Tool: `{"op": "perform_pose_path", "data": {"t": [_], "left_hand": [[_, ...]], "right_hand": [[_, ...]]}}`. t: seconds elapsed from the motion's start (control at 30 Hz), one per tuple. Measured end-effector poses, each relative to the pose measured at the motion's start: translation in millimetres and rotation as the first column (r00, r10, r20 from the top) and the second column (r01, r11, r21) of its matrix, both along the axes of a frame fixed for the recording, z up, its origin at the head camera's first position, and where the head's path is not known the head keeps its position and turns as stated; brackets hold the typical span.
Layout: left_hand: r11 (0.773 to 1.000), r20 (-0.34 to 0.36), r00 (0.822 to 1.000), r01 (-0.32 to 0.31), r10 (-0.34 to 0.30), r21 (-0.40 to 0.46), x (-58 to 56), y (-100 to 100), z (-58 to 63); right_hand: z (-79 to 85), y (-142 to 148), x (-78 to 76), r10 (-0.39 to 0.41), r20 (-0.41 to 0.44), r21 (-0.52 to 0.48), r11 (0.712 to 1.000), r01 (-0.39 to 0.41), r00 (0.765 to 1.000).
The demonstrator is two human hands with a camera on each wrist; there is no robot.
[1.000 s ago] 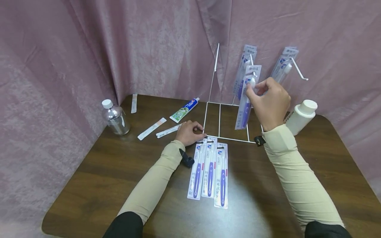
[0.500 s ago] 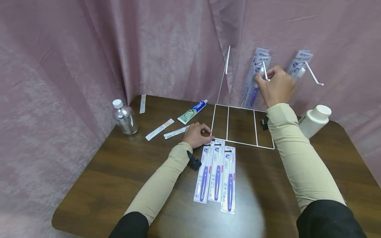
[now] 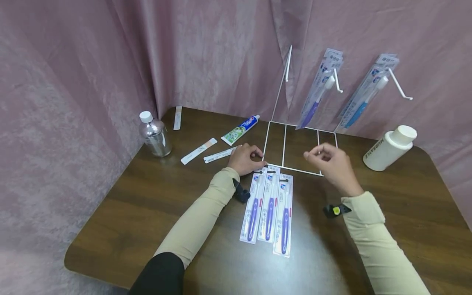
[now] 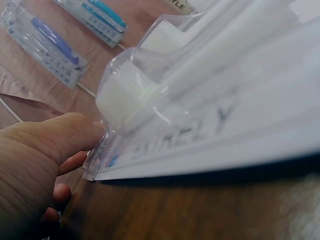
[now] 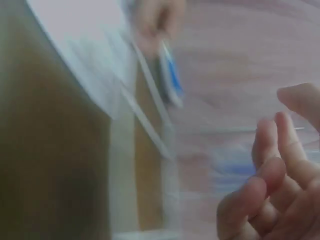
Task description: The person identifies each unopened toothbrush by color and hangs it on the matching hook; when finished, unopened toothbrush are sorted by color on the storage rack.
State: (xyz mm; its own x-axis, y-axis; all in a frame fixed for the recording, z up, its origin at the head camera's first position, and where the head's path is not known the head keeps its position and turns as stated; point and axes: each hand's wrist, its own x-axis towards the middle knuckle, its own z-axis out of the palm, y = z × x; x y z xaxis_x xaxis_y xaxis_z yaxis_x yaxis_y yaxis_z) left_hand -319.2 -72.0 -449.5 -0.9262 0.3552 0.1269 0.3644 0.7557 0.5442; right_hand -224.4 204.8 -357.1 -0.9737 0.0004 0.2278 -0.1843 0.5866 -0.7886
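Three packaged toothbrushes with purple handles lie side by side on the wooden table: the left pack (image 3: 253, 211), the middle pack (image 3: 270, 209) and the right pack (image 3: 285, 221). My left hand (image 3: 245, 159) pinches the top end of the left pack between thumb and fingers; the left wrist view shows the clear blister (image 4: 130, 95) close up. Above the front of the white wire rack (image 3: 302, 170), my right hand (image 3: 334, 167) holds nothing, its fingers loosely bent. Purple toothbrush packs (image 3: 318, 88) hang on the middle hook, and blue toothbrush packs (image 3: 368, 90) on the right hook.
A bare hook (image 3: 289, 63) stands at the rack's left. Around it lie a toothpaste tube (image 3: 240, 130) and paper strips (image 3: 199, 150). A silver bottle (image 3: 155, 137) stands at left, a tilted-looking white bottle (image 3: 389, 148) at right. A pink curtain (image 3: 221, 53) hangs behind.
The right hand slid a purple toothbrush pack back along the middle hook, let go, and came down toward me. The left hand stayed at the left pack. The head view shifted slightly.
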Motion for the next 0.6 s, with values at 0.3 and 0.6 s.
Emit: {"op": "perform_pose_path", "data": {"t": [0.3, 0.6], "left_hand": [[1.0, 0.008, 1.0, 0.004, -0.004, 0.012, -2.3, 4, -1.3], [1.0, -0.024, 1.0, -0.01, 0.01, 0.018, 2.3, 1, 0.8]], "right_hand": [[-64.1, -12, 37.2, 0.218, 0.382, -0.184, 0.97, -0.157, 0.898], [-71.9, -22, 37.7, 0.163, 0.328, 0.069, 0.978, -0.195, 0.931]]}}
